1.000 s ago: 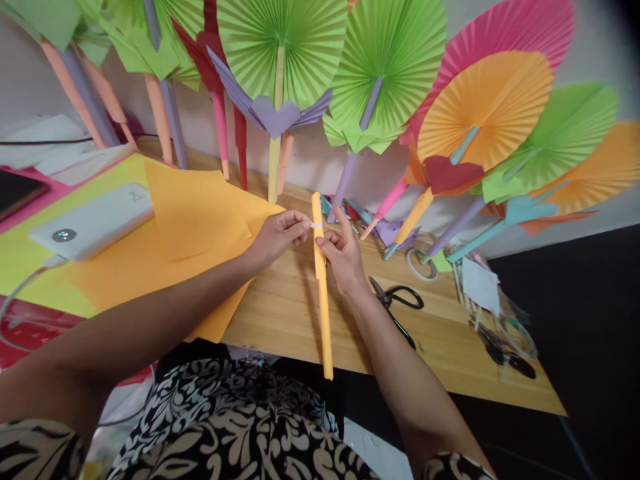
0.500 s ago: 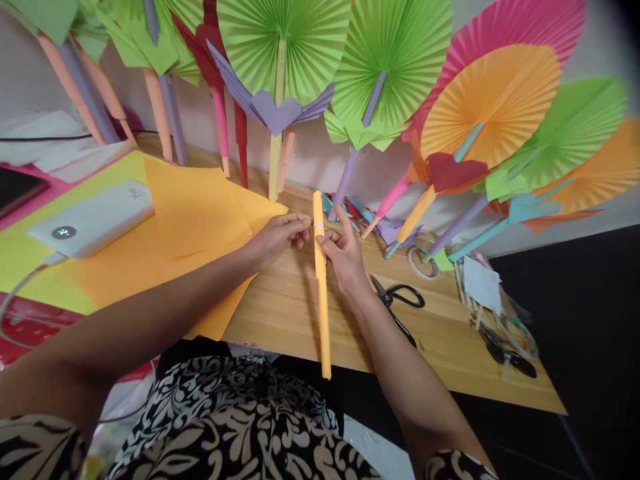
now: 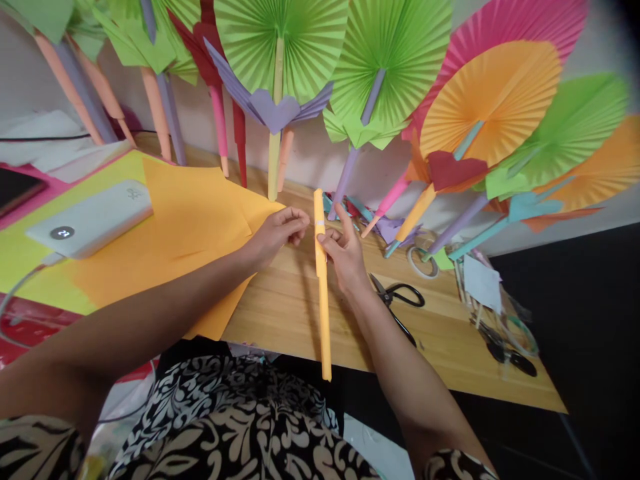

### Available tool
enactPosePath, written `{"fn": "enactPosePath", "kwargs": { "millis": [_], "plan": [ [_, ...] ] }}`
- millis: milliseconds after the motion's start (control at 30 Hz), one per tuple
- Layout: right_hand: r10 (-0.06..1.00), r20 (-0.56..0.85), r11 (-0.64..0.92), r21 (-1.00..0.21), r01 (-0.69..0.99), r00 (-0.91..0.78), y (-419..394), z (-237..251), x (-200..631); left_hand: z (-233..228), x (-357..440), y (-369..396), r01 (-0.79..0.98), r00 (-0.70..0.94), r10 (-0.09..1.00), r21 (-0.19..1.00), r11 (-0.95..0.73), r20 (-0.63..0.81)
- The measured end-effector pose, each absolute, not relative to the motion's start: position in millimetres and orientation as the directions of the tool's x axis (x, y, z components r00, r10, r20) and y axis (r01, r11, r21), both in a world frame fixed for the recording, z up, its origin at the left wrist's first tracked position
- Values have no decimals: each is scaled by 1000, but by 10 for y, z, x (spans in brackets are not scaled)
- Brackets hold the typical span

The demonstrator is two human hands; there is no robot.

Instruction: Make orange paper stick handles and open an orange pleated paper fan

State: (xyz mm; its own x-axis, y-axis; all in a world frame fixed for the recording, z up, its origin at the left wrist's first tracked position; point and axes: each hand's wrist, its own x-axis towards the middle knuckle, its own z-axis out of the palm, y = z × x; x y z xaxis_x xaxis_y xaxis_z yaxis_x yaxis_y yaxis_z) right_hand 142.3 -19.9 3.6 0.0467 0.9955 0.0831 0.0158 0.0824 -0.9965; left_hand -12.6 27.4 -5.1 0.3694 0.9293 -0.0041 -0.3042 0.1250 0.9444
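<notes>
Paper fans: the top edge cuts off their upper halves from you.
Dark device: cropped at left.
Clutter by the clear bag: too blurred for you to identify.

Wooden table, light grain, set against a wall. To the left of our left hand we count overlapping orange paper sheets on a yellow sheet; further left a white power bank lies on them with its cable running off the edge. Just right of our right hand we list black-handled scissors. Beyond it, near the wall, lie a tape ring and coloured paper offcuts. Far right sits a cluttered clear item, contents unclear. Paper fans stand along the back edge, beyond both hands.
</notes>
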Motion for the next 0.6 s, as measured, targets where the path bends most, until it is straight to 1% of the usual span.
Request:
{"fn": "enactPosePath", "kwargs": {
  "millis": [100, 333, 400, 500, 600],
  "plan": [
    [996, 80, 79, -997, 16, 41, -194, 25, 1430, -60, -138, 282, -290, 324, 945, 956, 52, 47],
    [996, 78, 78, -997, 10, 36, -193, 15, 1432, -96, -144, 296, -225, 336, 939, 974, 2, 76],
    [998, 51, 52, -999, -15, 34, -193, 20, 1445, -92, -143, 292, -207, 329, 941, 978, -14, 84],
    [999, -31, -29, -995, -100, 21, -196, 39, 1470, -73, -148, 279, -208, 319, 942, 977, -36, 102],
    [996, -91, -89, -986, -142, 9, -202, 68, 1482, -54, -159, 266, -214, 323, 939, 976, -49, 118]
  ]
}}
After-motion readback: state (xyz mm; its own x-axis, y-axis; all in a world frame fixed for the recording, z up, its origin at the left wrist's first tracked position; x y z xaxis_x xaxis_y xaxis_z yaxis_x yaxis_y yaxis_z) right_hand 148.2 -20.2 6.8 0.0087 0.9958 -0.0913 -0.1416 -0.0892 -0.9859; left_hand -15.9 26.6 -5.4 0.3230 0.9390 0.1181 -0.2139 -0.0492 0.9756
